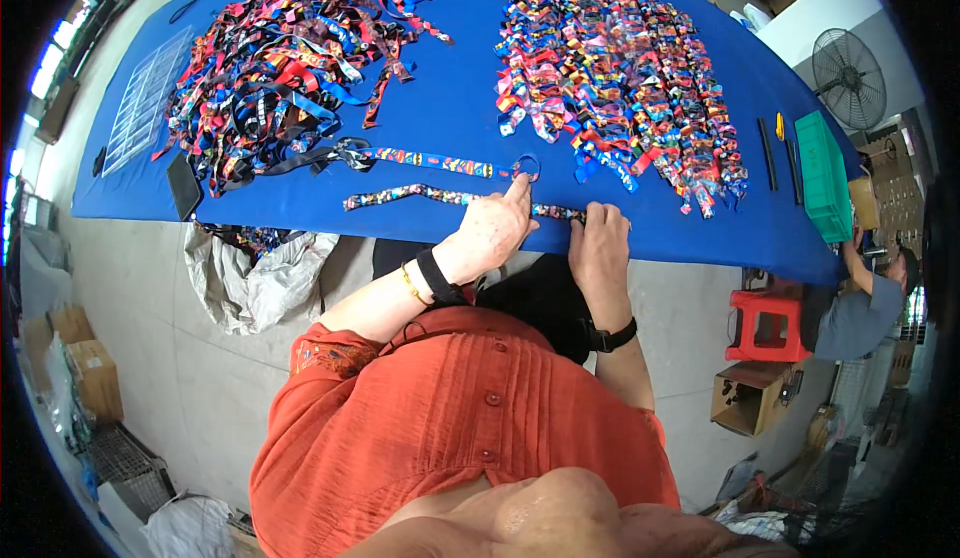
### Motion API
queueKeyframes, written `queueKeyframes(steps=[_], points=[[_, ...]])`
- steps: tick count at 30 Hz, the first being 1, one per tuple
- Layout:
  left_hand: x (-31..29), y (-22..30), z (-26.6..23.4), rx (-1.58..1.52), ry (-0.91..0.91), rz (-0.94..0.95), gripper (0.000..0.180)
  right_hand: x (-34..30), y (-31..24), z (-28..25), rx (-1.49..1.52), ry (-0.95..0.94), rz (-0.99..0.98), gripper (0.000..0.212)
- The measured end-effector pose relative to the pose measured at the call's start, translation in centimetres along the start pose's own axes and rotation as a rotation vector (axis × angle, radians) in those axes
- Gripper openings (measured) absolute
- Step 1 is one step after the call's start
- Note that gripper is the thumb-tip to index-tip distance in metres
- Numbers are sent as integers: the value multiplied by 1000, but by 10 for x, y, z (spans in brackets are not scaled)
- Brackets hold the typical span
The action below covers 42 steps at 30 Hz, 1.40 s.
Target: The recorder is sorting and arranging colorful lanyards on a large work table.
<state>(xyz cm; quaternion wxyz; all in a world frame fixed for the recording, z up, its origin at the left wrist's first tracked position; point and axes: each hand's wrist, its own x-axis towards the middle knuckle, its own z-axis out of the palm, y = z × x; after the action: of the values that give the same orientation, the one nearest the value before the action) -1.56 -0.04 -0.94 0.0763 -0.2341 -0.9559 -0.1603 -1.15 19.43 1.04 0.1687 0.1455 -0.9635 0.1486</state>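
My left hand point(492, 233) lies over a folded patterned lanyard point(410, 193) near the table's front edge. Its index finger is stretched out to a blue loop point(527, 166) at the end of a second, light blue lanyard point(435, 160). The thumb is apart, beside the patterned strap; the other fingertips are hidden. Just to the right, my right hand point(602, 241) has its fingers closed on the right end of the patterned lanyard. The light blue lanyard runs left into a dark knotted strap next to the tangled pile.
A tangled lanyard pile point(290, 68) covers the back left; bundled lanyards point(610, 78) lie in rows at the back right. Left are a clear divided tray point(150, 98) and a phone-like dark slab point(184, 186). A green crate point(824, 178) and another person point(862, 313) are right.
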Motion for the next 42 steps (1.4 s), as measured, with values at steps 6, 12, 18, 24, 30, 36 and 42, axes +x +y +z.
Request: queueKeyframes(steps=[6, 12, 18, 24, 30, 36, 42], points=[[-1, 0, 3, 23, 15, 6, 54, 0, 1, 0, -19, -17, 16, 21], [-9, 5, -6, 7, 103, 46, 52, 1, 1, -3, 25, -2, -5, 19], [-20, 6, -12, 14, 132, 82, 54, 8, -5, -21, 123, -26, -46, 34], [-27, 11, -22, -82, 108, 90, 49, 26, -28, -18, 289, -104, -219, 55], [-37, 4, -28, -175, 115, 87, 47, 32, -28, 0, 269, -48, -250, 28], [-40, -23, -32, -389, 306, -240, 48, 35, -34, -6, 211, 16, -288, 18], [-42, -62, -34, -278, 187, -333, 24, 36, -38, -23, 158, 167, -270, 21]])
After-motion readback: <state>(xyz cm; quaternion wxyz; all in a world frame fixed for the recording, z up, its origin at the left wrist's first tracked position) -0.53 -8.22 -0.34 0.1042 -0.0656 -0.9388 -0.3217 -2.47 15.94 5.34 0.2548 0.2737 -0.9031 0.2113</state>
